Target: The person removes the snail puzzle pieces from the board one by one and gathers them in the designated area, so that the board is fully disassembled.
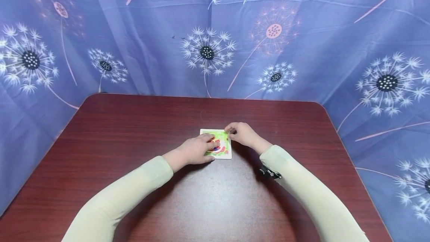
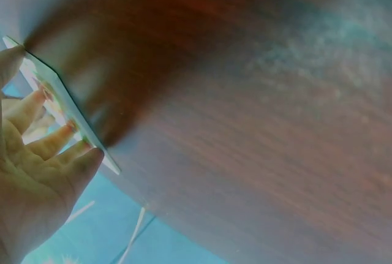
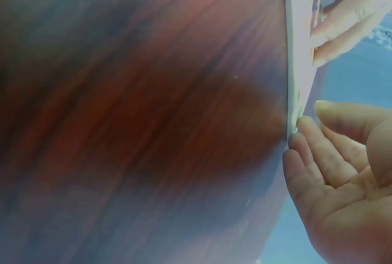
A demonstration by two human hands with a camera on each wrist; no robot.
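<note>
A thin square board (image 1: 227,156) with a white border and a green, red and blue picture lies flat on the table. My left hand (image 1: 193,149) rests across its left half, fingers stretched out over the picture and hiding part of it. In the left wrist view those fingers touch the board (image 2: 79,119) from above. At the board's far right corner is my right hand (image 1: 246,136). The right wrist view shows this hand's loosely bent fingers (image 3: 327,154) against the corner, with the thumb apart from them.
The dark red wooden table (image 1: 134,122) extends around the board on all sides. Behind it and at both sides hangs a blue curtain (image 1: 161,18) with dandelion prints. A dark strap-like item (image 1: 270,172) shows at the right sleeve.
</note>
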